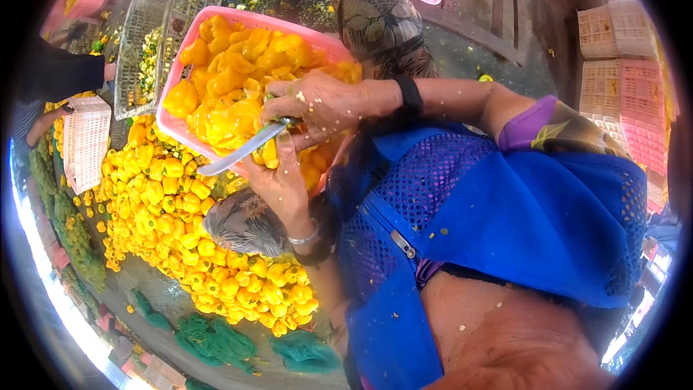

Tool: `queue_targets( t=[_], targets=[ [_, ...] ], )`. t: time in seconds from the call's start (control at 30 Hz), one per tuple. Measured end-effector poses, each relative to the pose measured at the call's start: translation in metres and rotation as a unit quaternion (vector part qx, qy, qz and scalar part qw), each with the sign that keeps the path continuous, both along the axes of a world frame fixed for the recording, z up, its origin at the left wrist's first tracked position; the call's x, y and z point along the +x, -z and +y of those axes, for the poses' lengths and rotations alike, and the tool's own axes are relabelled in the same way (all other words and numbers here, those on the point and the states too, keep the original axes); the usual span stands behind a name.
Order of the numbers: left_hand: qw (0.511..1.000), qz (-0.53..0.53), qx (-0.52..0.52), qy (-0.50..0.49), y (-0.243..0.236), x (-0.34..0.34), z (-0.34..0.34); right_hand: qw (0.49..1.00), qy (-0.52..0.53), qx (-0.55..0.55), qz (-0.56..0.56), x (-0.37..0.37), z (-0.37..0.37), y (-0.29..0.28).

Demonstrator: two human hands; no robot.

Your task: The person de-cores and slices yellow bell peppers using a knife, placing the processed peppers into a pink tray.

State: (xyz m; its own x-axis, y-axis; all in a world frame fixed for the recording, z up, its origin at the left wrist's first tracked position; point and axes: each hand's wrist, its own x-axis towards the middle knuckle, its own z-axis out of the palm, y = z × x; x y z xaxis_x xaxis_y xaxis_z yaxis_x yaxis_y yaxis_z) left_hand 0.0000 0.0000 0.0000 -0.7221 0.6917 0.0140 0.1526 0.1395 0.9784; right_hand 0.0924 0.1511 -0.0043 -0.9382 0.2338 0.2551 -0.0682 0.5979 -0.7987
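My right hand, with a black band on the wrist, is closed around the handle of a knife whose blade points down-left. My left hand, wearing a silver bangle, holds a yellow bell pepper against the blade. Both hands work over a pink crate that rests tilted on my lap and is filled with cut yellow pepper pieces. Pale seeds stick to my hands and forearms.
A large pile of whole yellow peppers lies on the floor at the left. Another person's dark sleeve is beside a tilted clear crate and a white basket. Green net bags lie below. Pink and white crates are stacked at right.
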Motion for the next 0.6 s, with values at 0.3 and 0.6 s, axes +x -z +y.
queue_targets(
  t=[0.3, 0.6],
  targets=[
    [0.980, -0.189, 0.051, 0.042, -0.003, -0.005, -0.008, 0.923, -0.018, -0.384, 0.016, -0.012, -0.010, 0.030],
    [0.983, -0.182, 0.032, 0.008, 0.008, -0.014, -0.019, 0.742, -0.005, -0.661, -0.112, -0.017, 0.012, 0.043]
  ],
)
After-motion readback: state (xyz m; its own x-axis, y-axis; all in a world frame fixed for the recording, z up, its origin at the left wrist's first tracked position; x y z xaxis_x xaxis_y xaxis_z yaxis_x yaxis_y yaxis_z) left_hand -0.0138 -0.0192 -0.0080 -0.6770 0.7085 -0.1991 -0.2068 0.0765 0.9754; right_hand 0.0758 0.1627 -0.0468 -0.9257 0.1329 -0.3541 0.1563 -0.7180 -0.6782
